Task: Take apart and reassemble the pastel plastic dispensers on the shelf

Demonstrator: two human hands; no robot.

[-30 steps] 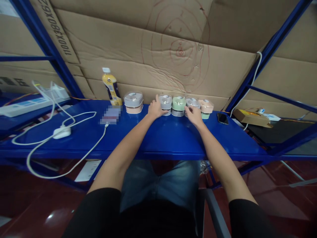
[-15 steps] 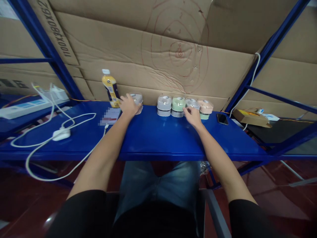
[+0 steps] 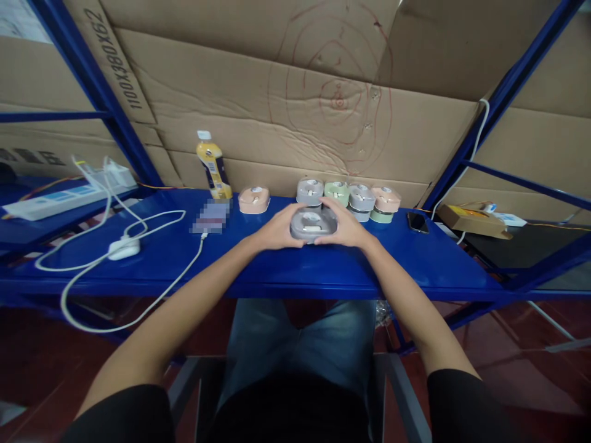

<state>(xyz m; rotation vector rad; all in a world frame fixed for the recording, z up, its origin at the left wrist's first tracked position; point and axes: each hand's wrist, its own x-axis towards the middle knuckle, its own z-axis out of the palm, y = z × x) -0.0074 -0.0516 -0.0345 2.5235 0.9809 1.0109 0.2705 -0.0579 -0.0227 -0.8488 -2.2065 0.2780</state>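
Note:
A grey lidded box (image 3: 314,225) is held between my two hands above the middle of the blue table. My left hand (image 3: 282,229) wraps its left side and my right hand (image 3: 345,225) wraps its right side. Behind it, along the cardboard, stand another grey box (image 3: 309,189), a green box (image 3: 337,192), a second grey box (image 3: 361,197) and a pink box (image 3: 385,198) on top of a green one (image 3: 381,216). One pink box (image 3: 253,200) sits apart on the left.
A yellow bottle (image 3: 213,166) stands at the back left, with a charging cable (image 3: 184,280) and white adapter (image 3: 124,247) nearby. A phone (image 3: 417,223) lies to the right. The blue table (image 3: 295,271) ends just before my lap.
The grey box on the left has moved off the pink one to the middle in my left hand. My right hand has left the row of boxes and come to its right side.

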